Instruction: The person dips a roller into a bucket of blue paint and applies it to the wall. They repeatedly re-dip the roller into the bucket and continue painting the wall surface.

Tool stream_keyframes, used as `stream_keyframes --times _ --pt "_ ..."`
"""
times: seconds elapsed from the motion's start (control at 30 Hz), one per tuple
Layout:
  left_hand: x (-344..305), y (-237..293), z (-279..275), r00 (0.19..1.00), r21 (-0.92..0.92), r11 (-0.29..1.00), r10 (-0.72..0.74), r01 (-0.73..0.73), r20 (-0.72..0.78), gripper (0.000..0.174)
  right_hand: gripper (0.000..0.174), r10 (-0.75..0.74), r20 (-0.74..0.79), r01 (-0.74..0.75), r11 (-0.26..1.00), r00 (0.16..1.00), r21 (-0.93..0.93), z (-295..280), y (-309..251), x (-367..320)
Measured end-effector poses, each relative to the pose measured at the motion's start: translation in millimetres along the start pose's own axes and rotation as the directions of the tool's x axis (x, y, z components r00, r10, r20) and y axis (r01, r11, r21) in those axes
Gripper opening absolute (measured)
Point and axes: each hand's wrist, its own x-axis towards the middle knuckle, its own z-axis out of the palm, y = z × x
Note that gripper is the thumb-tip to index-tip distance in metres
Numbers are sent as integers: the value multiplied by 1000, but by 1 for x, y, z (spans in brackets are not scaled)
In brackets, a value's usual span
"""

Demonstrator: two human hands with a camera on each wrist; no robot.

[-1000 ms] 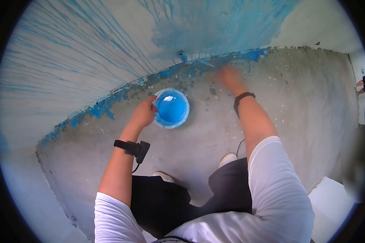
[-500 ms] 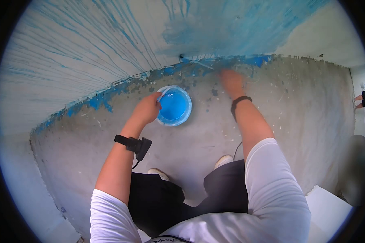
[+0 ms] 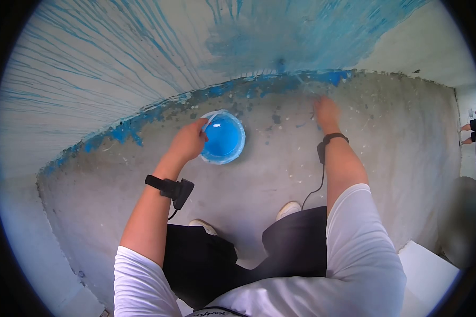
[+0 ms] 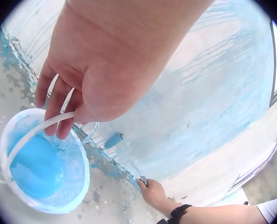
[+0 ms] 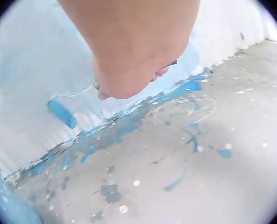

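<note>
My left hand holds the thin white handle of a paint bucket, its fingers curled at the handle over the rim. Bright blue paint lies inside the bucket. To the right, my right hand grips a small paint roller by its handle, most of which the hand hides. The roller's blue sleeve is against the lower wall, just above the floor edge, and leans at a slant. A thin wire frame links the sleeve to the grip in the right wrist view.
The wall carries blue paint with long drips on its left. Blue spatter runs along the floor's edge, and the concrete floor spreads rightward. A white panel lies at lower right. Another person's arm shows at far right.
My right hand has moved to the right along the base of the wall, and its wrist has turned. The left hand keeps its hold on the bucket's handle, nearly in place.
</note>
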Motion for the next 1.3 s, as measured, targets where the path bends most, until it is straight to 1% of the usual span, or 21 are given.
stream_keyframes --times 0.03,0.17,0.23,0.27,0.33,0.43,0.47,0.53,0.57,0.63,0.67,0.73,0.77,0.83,0.87,0.93,1.07,1.17,1.23,1.27,1.3 --pt "1 1 0 1000 14 1000 5 -4 0 35 38 112 18 -111 994 994 -22 -3 7 -1" --pt "3 1 2 1000 5 1000 -2 2 4 35 39 177 36 -173 980 984 -101 -7 0 -8" --pt "4 3 1 1000 20 1000 8 -8 18 36 40 36 34 -34 998 999 -58 1 -8 -7" --pt "4 3 1 1000 20 1000 10 -10 20 36 40 38 34 -36 998 999 -60 1 -18 -5" --pt "2 2 2 1000 4 1000 9 -9 11 35 40 -90 30 90 996 995 9 -3 -42 2" --pt "0 3 0 1000 -6 1000 5 -5 15 35 42 -86 77 86 996 993 3 -16 -60 12" --pt "0 1 1 1000 -5 1000 7 -7 20 35 42 -81 78 81 997 994 2 -11 -52 10" --pt "0 -2 3 1000 -13 1000 6 -6 -9 34 42 -130 -51 134 986 990 99 8 -21 10" --pt "0 -1 4 1000 -19 1000 6 -6 -11 34 42 -134 -51 138 986 990 94 8 -7 8" --pt "-1 2 0 1000 1 1000 5 -5 10 34 43 74 37 -76 995 997 59 4 13 -1" --pt "-1 3 -1 1000 -3 1000 5 -5 9 34 43 72 36 -74 996 997 55 -3 12 -5" --pt "0 6 -1 1000 4 1000 21 -21 11 35 43 177 53 -178 984 983 11 -18 11 -8" --pt "1 8 0 1000 0 1000 26 -26 13 35 43 179 50 -180 984 982 6 -17 11 -8" --pt "0 8 0 1000 23 999 22 -22 6 37 45 5 34 -6 1000 999 8 -10 2 -6" --pt "-1 8 0 1000 22 999 23 -23 6 37 45 6 34 -6 1000 999 6 -15 -12 -3" --pt "0 7 0 999 32 999 23 -23 28 38 46 -116 71 115 993 991 20 -31 -48 6" --pt "-5 8 -2 999 49 998 38 -38 9 39 46 -132 30 131 990 991 46 -25 -56 10" --pt "-9 12 -5 1000 -6 1000 7 -7 -10 34 47 -109 -5 109 990 994 89 -12 -15 8" --pt "-10 9 -3 1000 -20 1000 15 -15 -14 34 51 135 57 -139 988 989 69 -18 7 -3" --pt "-9 9 -3 1000 -25 1000 15 -15 -17 34 51 131 54 -134 989 990 65 -19 15 -5" --pt "-8 9 -2 1000 -24 1000 11 -12 -16 34 54 221 91 -229 969 971 91 -20 22 -6"
